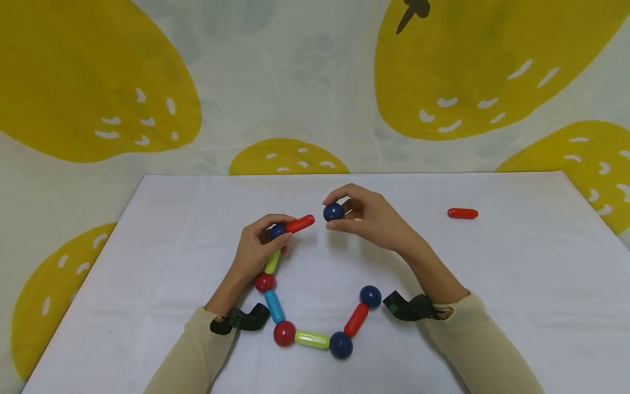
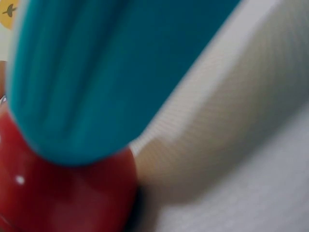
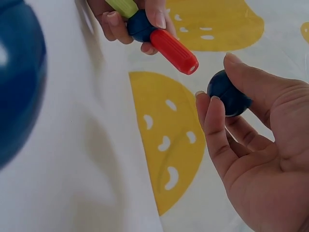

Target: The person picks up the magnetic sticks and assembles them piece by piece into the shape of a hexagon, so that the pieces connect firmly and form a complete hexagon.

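Note:
My left hand [image 1: 256, 246] pinches a blue ball [image 1: 278, 231] between thumb and fingers. From that ball a red rod [image 1: 301, 224] points toward the right hand, its far end free. My right hand [image 1: 371, 216] holds another blue ball [image 1: 333, 212], a short gap away from the rod's tip. Below the left hand a chain runs on: a yellow-green rod [image 1: 272, 262], a red ball [image 1: 266, 282], a blue rod [image 1: 274, 306], a second red ball [image 1: 284, 334], then another yellow-green rod [image 1: 312, 339]. In the left wrist view, a blue rod [image 2: 96, 82] meets a red ball [image 2: 72, 198].
The chain ends at the right with a blue ball [image 1: 341, 345], a red rod [image 1: 356, 320] and a last blue ball [image 1: 371, 296], near the right wrist strap [image 1: 410, 306]. A loose red rod [image 1: 462, 213] lies at the back right of the white table [image 1: 517, 262].

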The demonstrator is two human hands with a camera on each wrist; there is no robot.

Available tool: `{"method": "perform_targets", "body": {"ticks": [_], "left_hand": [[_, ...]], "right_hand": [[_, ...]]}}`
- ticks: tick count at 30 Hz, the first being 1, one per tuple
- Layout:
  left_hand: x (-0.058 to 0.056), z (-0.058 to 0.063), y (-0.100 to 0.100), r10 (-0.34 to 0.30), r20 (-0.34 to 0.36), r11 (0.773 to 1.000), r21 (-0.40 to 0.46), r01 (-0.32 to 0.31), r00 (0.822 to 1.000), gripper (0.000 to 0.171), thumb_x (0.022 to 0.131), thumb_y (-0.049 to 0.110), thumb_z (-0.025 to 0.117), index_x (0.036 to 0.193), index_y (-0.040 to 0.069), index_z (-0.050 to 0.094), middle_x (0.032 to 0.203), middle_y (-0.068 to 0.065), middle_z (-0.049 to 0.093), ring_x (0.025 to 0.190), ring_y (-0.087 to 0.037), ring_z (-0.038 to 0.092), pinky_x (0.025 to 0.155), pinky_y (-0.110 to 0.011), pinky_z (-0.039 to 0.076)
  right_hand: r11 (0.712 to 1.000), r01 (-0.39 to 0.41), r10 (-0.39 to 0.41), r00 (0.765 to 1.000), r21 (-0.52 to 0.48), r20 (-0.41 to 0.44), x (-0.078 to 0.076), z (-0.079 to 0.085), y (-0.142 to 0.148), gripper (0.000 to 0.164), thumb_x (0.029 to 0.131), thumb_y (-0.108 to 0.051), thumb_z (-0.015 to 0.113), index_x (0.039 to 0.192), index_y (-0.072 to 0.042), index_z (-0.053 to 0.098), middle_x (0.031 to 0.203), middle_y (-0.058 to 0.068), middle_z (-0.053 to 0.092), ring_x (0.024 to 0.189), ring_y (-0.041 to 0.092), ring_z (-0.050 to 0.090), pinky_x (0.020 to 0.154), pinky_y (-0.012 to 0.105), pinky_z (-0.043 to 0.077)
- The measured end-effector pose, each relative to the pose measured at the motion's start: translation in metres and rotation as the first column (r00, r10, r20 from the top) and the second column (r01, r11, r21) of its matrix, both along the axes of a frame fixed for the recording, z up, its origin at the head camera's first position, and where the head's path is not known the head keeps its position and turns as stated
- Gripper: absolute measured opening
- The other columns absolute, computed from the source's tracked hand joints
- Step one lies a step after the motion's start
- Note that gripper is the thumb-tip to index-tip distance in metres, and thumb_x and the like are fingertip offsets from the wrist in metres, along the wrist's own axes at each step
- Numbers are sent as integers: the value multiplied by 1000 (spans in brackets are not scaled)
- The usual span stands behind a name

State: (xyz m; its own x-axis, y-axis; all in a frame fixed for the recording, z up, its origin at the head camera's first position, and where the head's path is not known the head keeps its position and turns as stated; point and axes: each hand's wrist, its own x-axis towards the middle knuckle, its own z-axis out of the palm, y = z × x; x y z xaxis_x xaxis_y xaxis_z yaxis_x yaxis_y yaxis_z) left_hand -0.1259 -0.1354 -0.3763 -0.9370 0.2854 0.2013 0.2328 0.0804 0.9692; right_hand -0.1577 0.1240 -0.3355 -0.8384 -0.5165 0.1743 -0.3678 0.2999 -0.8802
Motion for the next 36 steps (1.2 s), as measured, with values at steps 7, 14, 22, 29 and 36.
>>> {"method": "perform_targets", "body": {"ticks": [7,14,22,29,36], "left_hand": [[-4,-8,-3,4,20,1000,7,-5,1000,27,91,-3,61,118,-2,61,91,-14,62,61,-34,57,62,-26,47],[-12,-25,-6,-4,20,1000,30,4,1000,29,91,1,63,120,5,63,92,-17,62,60,-31,57,60,-27,47],[-12,-26,-7,-14,7,1000,11,14,1000,27,92,11,65,119,9,64,85,-23,60,62,-29,58,63,-28,47],[-11,-26,-7,-15,1,1000,16,14,1000,27,92,10,64,119,8,64,93,-19,61,64,-29,58,66,-29,48],[-13,-25,-7,-20,-4,1000,10,20,1000,21,92,7,62,113,5,62,95,-11,62,65,-32,58,69,-31,49]], "right_hand": [[1000,-10,10,1000,23,-30,0,-4,-8,39,81,-18,78,116,-16,61,110,-2,59,88,14,63,79,32,52],[999,22,-19,998,44,-64,0,-8,-12,37,82,-17,77,116,-16,62,111,-3,59,90,12,62,81,31,51],[998,20,-16,997,55,-70,1,-11,-18,38,83,-16,76,118,-15,62,113,-4,59,93,11,63,81,28,51],[998,38,-34,996,50,-83,3,-12,-19,39,83,-16,76,119,-17,62,114,-4,59,94,11,63,81,28,51],[998,55,-53,996,23,-72,5,-17,-23,38,83,-15,75,119,-15,62,114,-4,59,95,13,63,82,30,52]]}}
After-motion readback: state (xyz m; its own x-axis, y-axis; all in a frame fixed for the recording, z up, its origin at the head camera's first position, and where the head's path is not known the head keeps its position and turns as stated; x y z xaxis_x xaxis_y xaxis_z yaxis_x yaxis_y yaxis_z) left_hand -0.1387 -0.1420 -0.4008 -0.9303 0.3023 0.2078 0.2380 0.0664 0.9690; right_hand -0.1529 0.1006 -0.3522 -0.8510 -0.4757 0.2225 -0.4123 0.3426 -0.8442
